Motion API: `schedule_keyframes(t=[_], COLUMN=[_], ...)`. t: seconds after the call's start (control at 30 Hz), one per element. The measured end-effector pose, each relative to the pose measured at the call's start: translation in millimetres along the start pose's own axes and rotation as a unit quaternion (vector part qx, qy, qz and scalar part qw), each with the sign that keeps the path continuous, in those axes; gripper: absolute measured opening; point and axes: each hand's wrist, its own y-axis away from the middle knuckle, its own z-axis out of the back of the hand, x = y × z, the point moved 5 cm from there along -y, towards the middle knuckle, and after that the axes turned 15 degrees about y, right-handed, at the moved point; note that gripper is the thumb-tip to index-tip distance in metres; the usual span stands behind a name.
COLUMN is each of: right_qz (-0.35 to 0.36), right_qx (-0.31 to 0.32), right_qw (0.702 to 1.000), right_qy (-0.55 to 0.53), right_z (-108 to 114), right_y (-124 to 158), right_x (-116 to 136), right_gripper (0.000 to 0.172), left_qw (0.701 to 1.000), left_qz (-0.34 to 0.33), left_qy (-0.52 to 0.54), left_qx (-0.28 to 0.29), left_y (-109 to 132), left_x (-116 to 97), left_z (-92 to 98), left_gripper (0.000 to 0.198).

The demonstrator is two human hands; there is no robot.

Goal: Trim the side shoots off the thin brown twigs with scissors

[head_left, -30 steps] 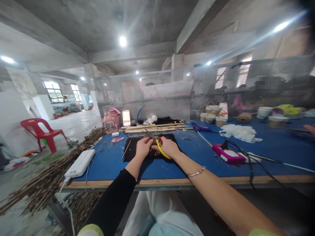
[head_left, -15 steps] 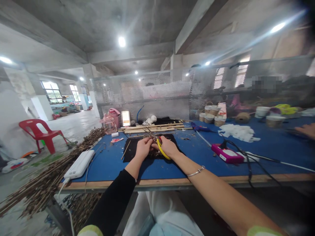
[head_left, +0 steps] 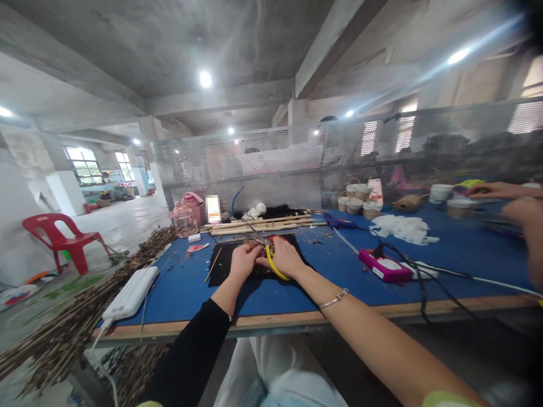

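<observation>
Scissors with yellow and red handles [head_left: 271,261] are in my right hand [head_left: 289,259], the fingers closed round the grips and the metal blades pointing up and to the left. Close beside it, my left hand [head_left: 243,263] has its fingers pinched together near the blades. What the left fingers hold is too small and hidden to name. Both hands are above a black cloth [head_left: 219,267] with brown, dry plant bits scattered on it. A thin stick [head_left: 213,264] lies on the cloth's left part. Behind the hands, pale wooden sticks [head_left: 263,228] lie across the blue tabletop [head_left: 331,288].
To the left are a white power bank [head_left: 130,294] with a cable and a bundle of dry twigs [head_left: 85,316]. On the right lie a blue glue gun [head_left: 341,223], a magenta box [head_left: 385,265] with black cords, and white fluff [head_left: 401,228]. A co-worker's hand [head_left: 503,190] reaches over the far right.
My view has turned slightly, so the scene sits a little further left. My hands keep nearly the same hold. At the far right, the co-worker's hands have come further into view.
</observation>
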Motion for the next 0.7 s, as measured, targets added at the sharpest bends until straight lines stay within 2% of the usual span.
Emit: schedule_keyframes(t=[0.13,0.23,0.37,0.5,0.7], right_qz=[-0.001,-0.009,-0.021,-0.030,-0.036], right_qx=[0.010,0.047,0.076,0.078,0.075], right_qw=[1.000,0.998,0.997,0.996,0.997], right_qy=[-0.008,-0.031,-0.028,-0.015,-0.002], right_z=[3.2,2.4,0.7,-1.2,-4.0], right_y=[1.3,2.1,1.5,0.5,-0.5], right_x=[0.0,0.0,-0.1,-1.4,-4.0], right_gripper=[0.065,0.062,0.063,0.066,0.071], left_qw=[1.000,0.999,0.999,0.999,0.999], left_qz=[0.012,0.031,0.012,0.011,0.042], left_qy=[-0.007,0.002,-0.036,-0.046,0.008], left_qx=[-0.007,-0.011,-0.011,-0.013,-0.020], left_y=[2.5,5.9,7.9,6.0,3.3], left_x=[-6.0,-10.8,-16.5,-12.0,-2.3], left_z=[-1.8,-3.9,-3.9,-1.7,-1.4], left_gripper=[0.028,0.029,0.029,0.031,0.031])
